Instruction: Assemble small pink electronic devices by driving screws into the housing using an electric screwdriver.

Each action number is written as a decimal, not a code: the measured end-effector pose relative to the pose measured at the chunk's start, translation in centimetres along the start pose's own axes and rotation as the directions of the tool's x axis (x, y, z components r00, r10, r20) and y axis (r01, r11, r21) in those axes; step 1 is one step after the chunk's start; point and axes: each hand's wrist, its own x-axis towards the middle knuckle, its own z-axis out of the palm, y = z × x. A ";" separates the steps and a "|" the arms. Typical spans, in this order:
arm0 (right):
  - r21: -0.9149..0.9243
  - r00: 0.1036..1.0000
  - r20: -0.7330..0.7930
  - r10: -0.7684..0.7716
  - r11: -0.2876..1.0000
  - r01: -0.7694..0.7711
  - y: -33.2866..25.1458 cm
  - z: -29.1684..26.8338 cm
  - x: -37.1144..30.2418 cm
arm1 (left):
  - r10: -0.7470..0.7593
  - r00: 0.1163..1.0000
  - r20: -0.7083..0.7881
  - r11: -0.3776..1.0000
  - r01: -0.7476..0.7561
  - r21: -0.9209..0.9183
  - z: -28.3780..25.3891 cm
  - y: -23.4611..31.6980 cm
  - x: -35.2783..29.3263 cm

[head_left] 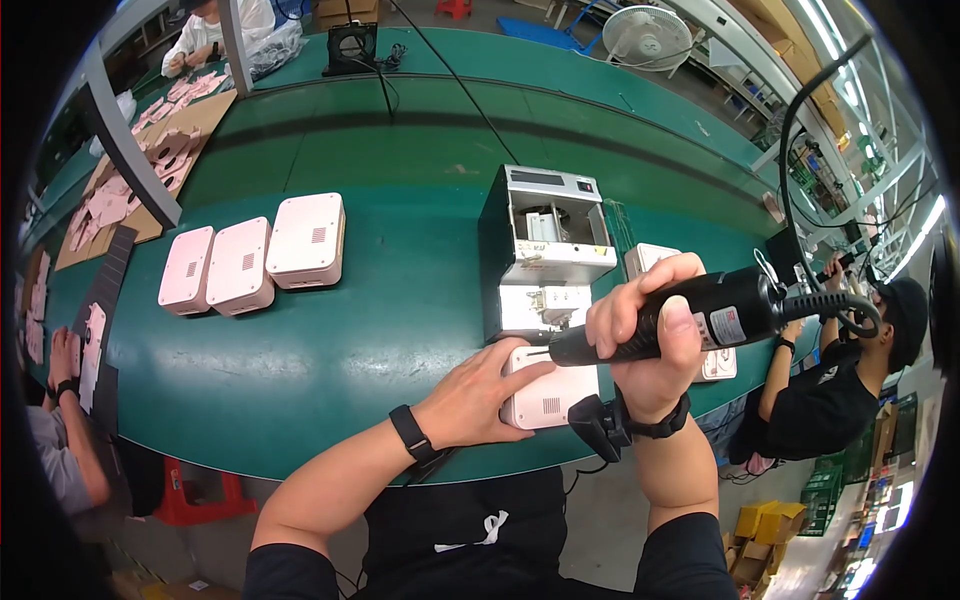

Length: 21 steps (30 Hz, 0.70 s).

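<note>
My right hand (652, 372) is wrapped round a black electric screwdriver (738, 308) with a coiled cord. The tool lies nearly level, its bit pointing left over the far-left corner of a pale pink plastic housing (550, 392). Whether the bit touches the housing I cannot tell. My left hand (470, 395) grips that housing from its left side, thumb along the near edge and fingers over the far corner. Just beyond it stands a black and silver screw feeder (545, 240) with an open top tray.
Three similar pink housings (307, 240) sit in a row on the green table (300, 390) at left. More housings (652, 258) are partly hidden behind my right hand. Co-workers sit at left and right (840, 390). Pink flat parts (110, 200) lie on cardboard far left.
</note>
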 end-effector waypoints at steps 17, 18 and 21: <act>-0.024 0.991 0.106 0.079 0.997 -0.077 2.3 1.0 -0.8 | 0.030 0.999 -0.014 0.999 -0.031 -0.018 0.5 -1.0 0.1; -0.018 0.991 0.102 0.082 0.997 -0.081 2.4 0.9 -0.8 | 0.036 0.999 -0.016 0.999 -0.037 -0.017 0.6 -1.0 0.1; -0.010 0.992 0.092 0.085 0.996 -0.084 2.4 0.9 -0.7 | 0.001 1.000 -0.001 0.999 -0.001 -0.037 0.5 -0.7 0.1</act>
